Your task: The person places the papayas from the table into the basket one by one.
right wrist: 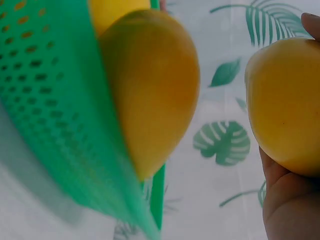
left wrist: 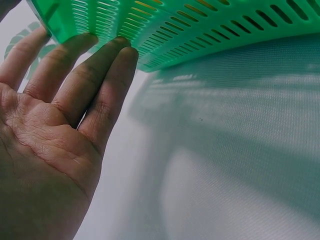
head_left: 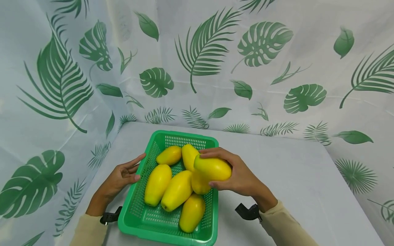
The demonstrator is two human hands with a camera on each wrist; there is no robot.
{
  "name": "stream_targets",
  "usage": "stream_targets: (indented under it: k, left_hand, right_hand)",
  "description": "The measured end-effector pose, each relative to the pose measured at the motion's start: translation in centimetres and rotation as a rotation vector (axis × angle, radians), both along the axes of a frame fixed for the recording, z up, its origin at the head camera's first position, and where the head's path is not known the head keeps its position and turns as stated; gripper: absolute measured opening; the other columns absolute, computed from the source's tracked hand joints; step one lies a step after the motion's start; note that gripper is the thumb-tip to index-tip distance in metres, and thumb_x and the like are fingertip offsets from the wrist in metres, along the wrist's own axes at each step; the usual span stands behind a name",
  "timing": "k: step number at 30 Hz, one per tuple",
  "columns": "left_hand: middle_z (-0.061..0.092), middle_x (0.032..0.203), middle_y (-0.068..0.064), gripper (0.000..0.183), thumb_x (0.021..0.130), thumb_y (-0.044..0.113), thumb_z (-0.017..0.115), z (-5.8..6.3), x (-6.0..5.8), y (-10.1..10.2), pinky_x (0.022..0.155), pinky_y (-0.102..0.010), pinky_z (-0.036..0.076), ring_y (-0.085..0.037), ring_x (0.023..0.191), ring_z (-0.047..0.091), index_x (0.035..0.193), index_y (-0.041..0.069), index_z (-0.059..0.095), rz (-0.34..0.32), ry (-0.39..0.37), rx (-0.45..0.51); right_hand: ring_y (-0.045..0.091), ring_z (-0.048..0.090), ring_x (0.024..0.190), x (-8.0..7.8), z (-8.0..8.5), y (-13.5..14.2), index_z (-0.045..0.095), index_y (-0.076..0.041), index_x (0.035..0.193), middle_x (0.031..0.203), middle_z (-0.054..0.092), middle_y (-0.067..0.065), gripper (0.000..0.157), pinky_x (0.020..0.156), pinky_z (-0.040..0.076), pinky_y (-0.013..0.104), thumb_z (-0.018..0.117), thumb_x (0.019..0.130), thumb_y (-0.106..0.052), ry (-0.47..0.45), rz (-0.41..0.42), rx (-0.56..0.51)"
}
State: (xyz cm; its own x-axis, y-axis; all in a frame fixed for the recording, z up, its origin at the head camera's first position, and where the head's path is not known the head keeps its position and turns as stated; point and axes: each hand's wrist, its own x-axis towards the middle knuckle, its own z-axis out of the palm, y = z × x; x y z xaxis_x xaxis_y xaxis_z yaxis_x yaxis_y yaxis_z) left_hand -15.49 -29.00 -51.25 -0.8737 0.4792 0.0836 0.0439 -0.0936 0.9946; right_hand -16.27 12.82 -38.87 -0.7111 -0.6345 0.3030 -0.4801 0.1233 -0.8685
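My right hand (head_left: 235,172) grips a yellow papaya (head_left: 213,169), its fingers over the top and the thumb underneath. The fruit is above the right side of a green plastic basket (head_left: 132,213). Several more yellow papayas lie inside, one of them (head_left: 200,182) partly hidden under the held fruit. In the right wrist view the held papaya (right wrist: 287,107) is apart from a papaya (right wrist: 155,90) at the basket's rim. My left hand (head_left: 123,176) is at the basket's left side; in the left wrist view its straight fingertips (left wrist: 127,55) touch the slotted outer wall.
The basket stands on a table with a white cloth (head_left: 271,164). Behind and to the left hang white sheets (head_left: 215,102) printed with green leaves. Black straps (head_left: 249,212) are around both wrists.
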Motion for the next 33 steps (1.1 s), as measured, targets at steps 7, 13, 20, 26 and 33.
stream_targets:
  k: [7, 13, 20, 26, 33]
  left_hand:
    - [0.037, 0.157, -0.022, 0.07, 0.099, -0.002, 0.052, 0.2, 0.0, 0.0, 0.099, -0.038, 0.055, -0.028, 0.138, 0.049, 0.16, 0.019, 0.025, 0.004, -0.011, -0.001]
    - [0.037, 0.158, -0.019, 0.07, 0.099, -0.001, 0.053, 0.2, 0.1, 0.1, 0.101, -0.034, 0.053, -0.021, 0.14, 0.048, 0.16, 0.02, 0.026, 0.02, -0.013, -0.023]
    - [0.037, 0.157, -0.022, 0.07, 0.099, -0.001, 0.052, 0.1, 0.1, 0.1, 0.099, -0.036, 0.054, -0.023, 0.139, 0.049, 0.16, 0.02, 0.025, 0.013, -0.017, -0.014]
    - [0.037, 0.157, -0.022, 0.069, 0.1, 0.0, 0.053, 0.2, 0.1, 0.1, 0.1, -0.035, 0.054, -0.022, 0.139, 0.049, 0.16, 0.019, 0.025, 0.017, -0.019, -0.022]
    - [0.037, 0.157, -0.02, 0.069, 0.1, 0.002, 0.054, 0.2, 0.1, 0.1, 0.1, -0.033, 0.054, -0.02, 0.137, 0.05, 0.16, 0.02, 0.025, 0.022, -0.019, -0.032]
  right_hand:
    - [0.022, 0.046, 0.139, 0.4, 0.6, -2.8, 0.058, -0.021, 0.137, 0.147, 0.053, -0.001, 0.066, 0.103, 0.051, 0.043, 0.082, 0.078, -0.005, 0.006, 0.071, -0.019]
    - [0.022, 0.046, 0.139, 1.2, 2.1, -4.9, 0.06, -0.012, 0.135, 0.146, 0.054, 0.004, 0.062, 0.109, 0.046, 0.043, 0.081, 0.078, -0.003, -0.039, 0.129, -0.069]
    - [0.021, 0.048, 0.136, 1.1, 0.8, -6.4, 0.06, -0.018, 0.135, 0.146, 0.054, 0.001, 0.06, 0.105, 0.05, 0.043, 0.081, 0.079, -0.011, -0.063, 0.173, -0.069]
    - [0.02, 0.05, 0.134, 1.1, -0.4, -7.4, 0.059, -0.025, 0.136, 0.147, 0.053, 0.0, 0.06, 0.102, 0.051, 0.043, 0.08, 0.08, -0.017, -0.096, 0.208, -0.057]
    - [0.018, 0.048, 0.137, 1.9, -1.0, -8.7, 0.058, -0.027, 0.138, 0.149, 0.051, -0.004, 0.06, 0.103, 0.051, 0.042, 0.08, 0.082, -0.025, -0.161, 0.252, -0.056]
